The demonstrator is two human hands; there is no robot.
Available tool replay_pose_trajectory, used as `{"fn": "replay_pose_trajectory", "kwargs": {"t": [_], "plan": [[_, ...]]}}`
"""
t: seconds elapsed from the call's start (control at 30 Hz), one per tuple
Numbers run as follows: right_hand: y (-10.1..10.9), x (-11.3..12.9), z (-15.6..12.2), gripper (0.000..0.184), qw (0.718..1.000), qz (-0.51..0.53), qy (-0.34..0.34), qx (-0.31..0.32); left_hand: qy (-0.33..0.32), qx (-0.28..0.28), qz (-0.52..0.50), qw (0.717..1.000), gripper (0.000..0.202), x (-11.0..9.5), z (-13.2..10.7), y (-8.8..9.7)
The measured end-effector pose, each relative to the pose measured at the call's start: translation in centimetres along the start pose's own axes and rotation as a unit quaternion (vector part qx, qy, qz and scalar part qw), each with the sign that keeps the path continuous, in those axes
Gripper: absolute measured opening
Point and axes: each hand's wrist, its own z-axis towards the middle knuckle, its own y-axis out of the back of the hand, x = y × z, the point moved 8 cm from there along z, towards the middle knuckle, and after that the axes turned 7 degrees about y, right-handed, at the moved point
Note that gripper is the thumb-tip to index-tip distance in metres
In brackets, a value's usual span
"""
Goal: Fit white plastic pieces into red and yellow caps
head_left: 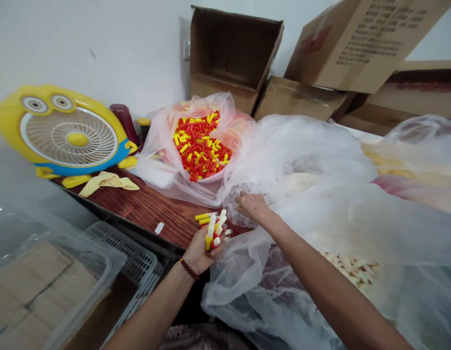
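Left grip (202, 252) cradles white-ended tubes (211, 229) that stick out beyond it.

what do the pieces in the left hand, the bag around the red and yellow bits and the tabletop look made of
Held pieces: probably plastic, smooth, in flat even colours. Bag: likely thin plastic film; it's see-through and crumpled. Tabletop: wood or wood-look laminate, can't tell which; red-brown, with dark grain-like streaks.

Print (380, 35) on upper carton (344, 46) illegible
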Motion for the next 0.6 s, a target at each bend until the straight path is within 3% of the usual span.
{"fn": "replay_pose_trajectory", "kwargs": {"t": [0.17,0.27,0.37,0.47,0.53,0.6], "plan": [[0.4,-0.6,0.3,0.024,0.999,0.018,-0.002,-0.05,-0.014,0.019,-0.021,1.0,0.016,-0.6,-0.2,0.5],[1.1,-2.0,0.0,0.022,0.98,0.136,-0.026,-0.14,-0.005,0.015,-0.018,1.0,0.018,-0.6,-0.2,0.6],[1.2,-2.7,-0.9,0.021,0.911,0.354,-0.023,-0.209,-0.006,-0.038,-0.011,0.999,0.021,-0.9,-0.2,0.9],[1.2,-1.4,-2.0,0.024,0.824,0.526,0.035,-0.207,-0.031,-0.101,0.001,0.994,0.029,-1.6,-0.5,1.1],[1.6,-0.4,-3.0,0.024,0.796,0.571,0.063,-0.189,-0.043,-0.12,0.024,0.992,0.035,-2.0,-0.7,0.8],[2.0,0.5,-3.9,0.024,0.793,0.58,0.077,-0.168,-0.047,-0.132,0.055,0.989,0.038,-2.2,-0.8,0.6]]}}
